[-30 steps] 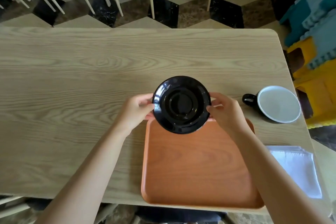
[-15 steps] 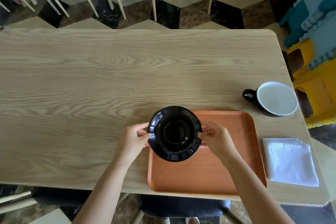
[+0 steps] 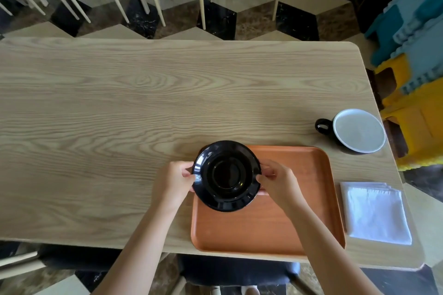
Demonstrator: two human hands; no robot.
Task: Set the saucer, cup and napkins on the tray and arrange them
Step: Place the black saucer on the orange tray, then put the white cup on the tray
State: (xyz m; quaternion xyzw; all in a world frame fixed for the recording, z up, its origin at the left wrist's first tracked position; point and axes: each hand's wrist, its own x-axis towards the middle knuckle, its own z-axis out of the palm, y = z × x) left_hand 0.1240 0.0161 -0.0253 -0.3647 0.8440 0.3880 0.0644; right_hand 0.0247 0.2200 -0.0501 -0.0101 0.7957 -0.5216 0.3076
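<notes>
- The left hand (image 3: 174, 181) and the right hand (image 3: 279, 183) each pinch an opposite edge of the black saucer (image 3: 226, 175), fingertips curled onto its rim, so it hangs level between them.
- That 2-sided grip looks chosen to keep the glossy dish from tipping as it goes down; whether its foot already touches the tray cannot be told.
- The saucer sits over the far-left corner of the orange tray (image 3: 299, 223), its left rim overhanging the tray's edge just past the left fingers. The rest of the tray lies below and to the right of the hands, bare, likely leaving room for the other pieces.
- The cup (image 3: 354, 130) stands on the wooden table (image 3: 119, 108), well to the right of the right hand and farther out, handle turned toward the hands.
- The napkins (image 3: 376, 213) lie flat on the table just beside the tray's right edge, right of the right forearm.
- Count: 1 saucer, 1 cup, 1 tray, 1 stack of napkins; the number of sheets cannot be told.
</notes>
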